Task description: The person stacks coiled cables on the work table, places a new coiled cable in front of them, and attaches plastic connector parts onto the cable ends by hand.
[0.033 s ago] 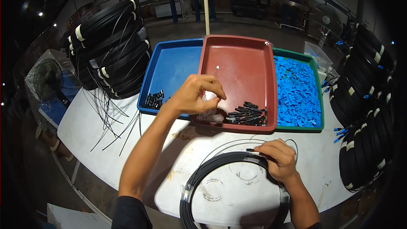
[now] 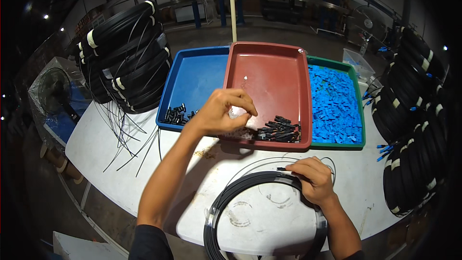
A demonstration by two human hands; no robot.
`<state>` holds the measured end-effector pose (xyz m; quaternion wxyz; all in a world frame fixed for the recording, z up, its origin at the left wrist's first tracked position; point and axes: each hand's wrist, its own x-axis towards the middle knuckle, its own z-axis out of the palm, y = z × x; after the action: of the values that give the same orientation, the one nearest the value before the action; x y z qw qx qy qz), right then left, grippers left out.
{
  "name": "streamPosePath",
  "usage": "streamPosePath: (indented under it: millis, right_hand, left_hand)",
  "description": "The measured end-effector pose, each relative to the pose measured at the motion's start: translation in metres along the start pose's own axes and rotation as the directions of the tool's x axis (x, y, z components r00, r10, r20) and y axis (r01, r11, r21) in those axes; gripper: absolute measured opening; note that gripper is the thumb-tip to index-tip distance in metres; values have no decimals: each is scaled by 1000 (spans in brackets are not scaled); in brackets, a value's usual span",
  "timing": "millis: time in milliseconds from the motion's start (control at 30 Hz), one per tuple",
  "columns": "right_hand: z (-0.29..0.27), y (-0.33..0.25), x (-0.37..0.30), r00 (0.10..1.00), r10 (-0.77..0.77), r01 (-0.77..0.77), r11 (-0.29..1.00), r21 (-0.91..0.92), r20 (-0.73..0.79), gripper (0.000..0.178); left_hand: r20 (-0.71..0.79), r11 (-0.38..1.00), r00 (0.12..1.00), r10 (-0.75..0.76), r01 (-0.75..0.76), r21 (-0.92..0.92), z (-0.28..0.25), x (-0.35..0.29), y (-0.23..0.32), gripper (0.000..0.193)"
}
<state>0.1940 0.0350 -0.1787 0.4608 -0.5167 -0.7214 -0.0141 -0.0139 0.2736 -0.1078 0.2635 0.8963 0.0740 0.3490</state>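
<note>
Over the near left corner of the red tray (image 2: 269,72), my left hand (image 2: 224,110) is closed, thumb and forefinger brought together. Anything between those fingertips is too small to make out. Below it lie small clear-white pieces (image 2: 238,134), partly hidden by the hand. To their right is a pile of slim black connectors (image 2: 280,130). My right hand (image 2: 312,178) pinches a thin black cable near its end, where a short black connector (image 2: 282,169) sticks out leftward. That cable comes from a coil of black cable (image 2: 211,226) lying on the white table.
A blue tray (image 2: 192,67) with short black parts (image 2: 175,114) stands left. A green tray (image 2: 363,135) full of blue clips (image 2: 337,106) stands right. Stacked black cable coils (image 2: 127,62) rise at the left, with loose ends on the table (image 2: 110,159); more coils (image 2: 409,178) stand right.
My left hand has dipped very slightly, fingers still together. The right hand keeps its pinch on the cable. The whole view has shifted a little.
</note>
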Motion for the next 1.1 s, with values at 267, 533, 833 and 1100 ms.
streamPosePath:
  millis: [267,533,833,1100]
  right_hand:
    - [-5,5,-4,998,-3,8,998,64,-67,31]
    - [-5,2,0,989,-40,44,999,28,-141,26]
    - [-6,5,-5,989,-48,48,999,-4,-138,26]
    - [-4,2,-3,997,8,-6,999,33,-78,25]
  left_hand:
    - [-80,914,989,-125,83,-397,68,-46,52,9]
    - [-85,811,964,-251,162,-562,104,-66,41,35]
    - [-140,935,980,-139,84,-345,109,-73,47,39]
    - [-72,959,993,-90,67,-276,105,-74,50,44]
